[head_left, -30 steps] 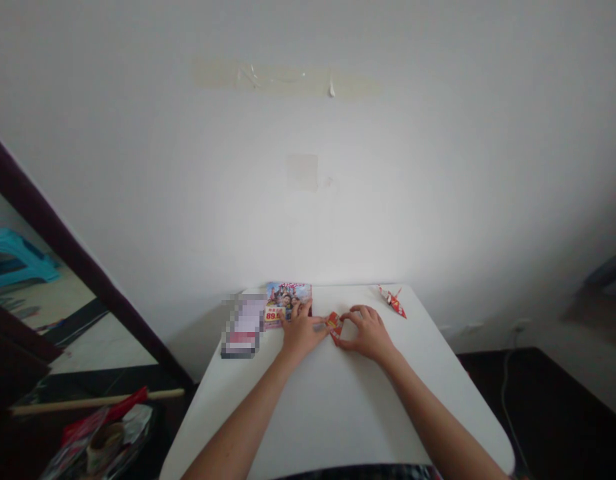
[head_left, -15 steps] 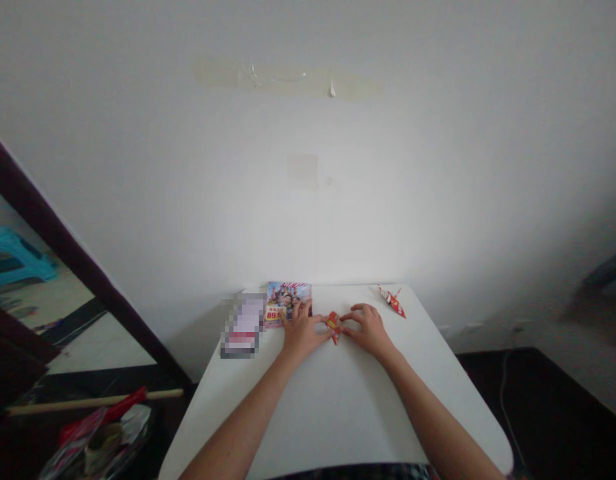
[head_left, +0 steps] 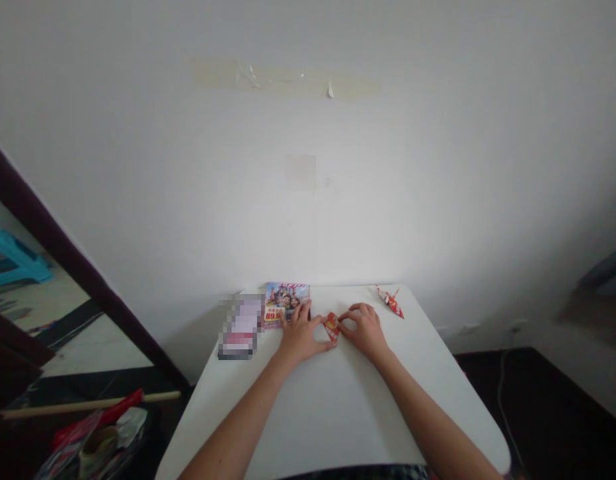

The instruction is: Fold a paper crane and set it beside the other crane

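Note:
A small piece of folded red patterned paper (head_left: 331, 327) lies on the white table between my hands. My left hand (head_left: 302, 335) holds it from the left, index finger at its upper left edge and thumb at its lower tip. The other fingers of that hand rest over a colourful printed leaflet (head_left: 287, 295). From the right, my right hand (head_left: 364, 328) pinches the paper's edge with thumb and index finger. A finished-looking paper crane (head_left: 391, 303), red and white, sits near the back right of the table.
A pixelated phone-like object (head_left: 241, 327) lies on the white table (head_left: 313, 413) at the left. The wall (head_left: 388, 167) stands right behind the table. On the floor at left are a wooden pole (head_left: 88, 404) and a bag of items (head_left: 101, 443).
The folded paper now shows a narrower, kite-like shape with its right side folded in. My left thumb has moved down to its lower tip; the right hand has shifted slightly.

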